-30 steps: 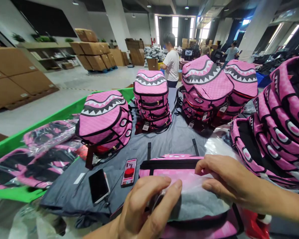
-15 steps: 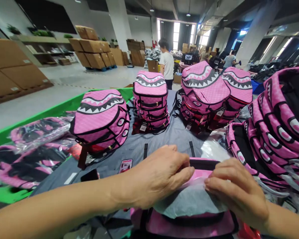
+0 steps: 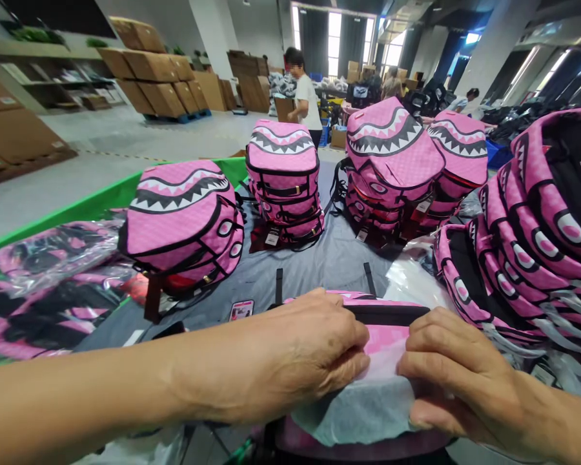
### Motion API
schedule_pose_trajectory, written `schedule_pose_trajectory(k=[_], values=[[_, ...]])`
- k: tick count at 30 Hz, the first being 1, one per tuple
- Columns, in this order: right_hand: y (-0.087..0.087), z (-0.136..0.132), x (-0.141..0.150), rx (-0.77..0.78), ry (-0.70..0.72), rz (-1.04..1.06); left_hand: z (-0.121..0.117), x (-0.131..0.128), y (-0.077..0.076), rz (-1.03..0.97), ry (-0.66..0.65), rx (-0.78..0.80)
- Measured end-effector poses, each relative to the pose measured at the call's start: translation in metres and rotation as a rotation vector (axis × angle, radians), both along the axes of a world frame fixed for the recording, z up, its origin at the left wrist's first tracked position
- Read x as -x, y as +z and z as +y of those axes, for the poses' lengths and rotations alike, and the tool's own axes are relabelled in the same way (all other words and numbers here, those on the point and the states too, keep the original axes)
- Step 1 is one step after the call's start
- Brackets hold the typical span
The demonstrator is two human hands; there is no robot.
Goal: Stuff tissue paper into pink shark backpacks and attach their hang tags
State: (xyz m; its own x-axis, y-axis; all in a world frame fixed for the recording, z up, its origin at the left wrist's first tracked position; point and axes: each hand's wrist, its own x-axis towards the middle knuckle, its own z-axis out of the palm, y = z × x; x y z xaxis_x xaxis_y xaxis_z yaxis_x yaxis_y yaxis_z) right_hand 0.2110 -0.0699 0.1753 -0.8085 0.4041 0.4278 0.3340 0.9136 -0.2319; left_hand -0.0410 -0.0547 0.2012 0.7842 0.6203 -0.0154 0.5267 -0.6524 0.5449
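Note:
A pink backpack (image 3: 387,323) with black trim lies flat in front of me on a grey cloth (image 3: 329,258). A thin white sheet of wrapping (image 3: 363,403) covers its near part. My left hand (image 3: 310,352) rests on the sheet and the bag, its fingers curled and pinching the sheet's edge. Close beside it, my right hand (image 3: 458,378) grips the sheet's right side, thumb underneath and fingers pressed on top.
Pink shark-mouth backpacks stand in stacks (image 3: 283,181) (image 3: 392,168) and lean in a row at the right (image 3: 537,239). Bagged ones (image 3: 53,278) lie left by a green edge (image 3: 77,210). A phone (image 3: 241,310) lies on the cloth. A person in white (image 3: 304,100) stands behind; cartons (image 3: 155,77) beyond.
My left arm has swung across from the near side, and its hand now lies on the bag beside my right hand. Both hands have drawn close together on the sheet.

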Motion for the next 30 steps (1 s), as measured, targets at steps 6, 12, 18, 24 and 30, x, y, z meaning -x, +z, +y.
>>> schedule_pose_trajectory(k=[6,12,18,24,30], values=[[0.004,-0.005,-0.003,0.000,-0.044,-0.063,0.001,0.010,-0.031,-0.100,0.122,0.115],[0.006,-0.007,0.001,0.015,-0.103,-0.109,0.008,0.006,-0.014,-0.074,0.139,0.206],[0.000,-0.012,0.000,-0.055,-0.124,-0.072,0.010,-0.007,0.005,0.061,-0.013,0.149],[-0.002,-0.014,-0.003,-0.104,-0.135,-0.064,0.009,-0.022,0.014,0.251,0.161,0.327],[0.014,-0.010,0.001,0.068,-0.138,-0.126,0.006,-0.022,0.002,0.008,0.318,0.494]])
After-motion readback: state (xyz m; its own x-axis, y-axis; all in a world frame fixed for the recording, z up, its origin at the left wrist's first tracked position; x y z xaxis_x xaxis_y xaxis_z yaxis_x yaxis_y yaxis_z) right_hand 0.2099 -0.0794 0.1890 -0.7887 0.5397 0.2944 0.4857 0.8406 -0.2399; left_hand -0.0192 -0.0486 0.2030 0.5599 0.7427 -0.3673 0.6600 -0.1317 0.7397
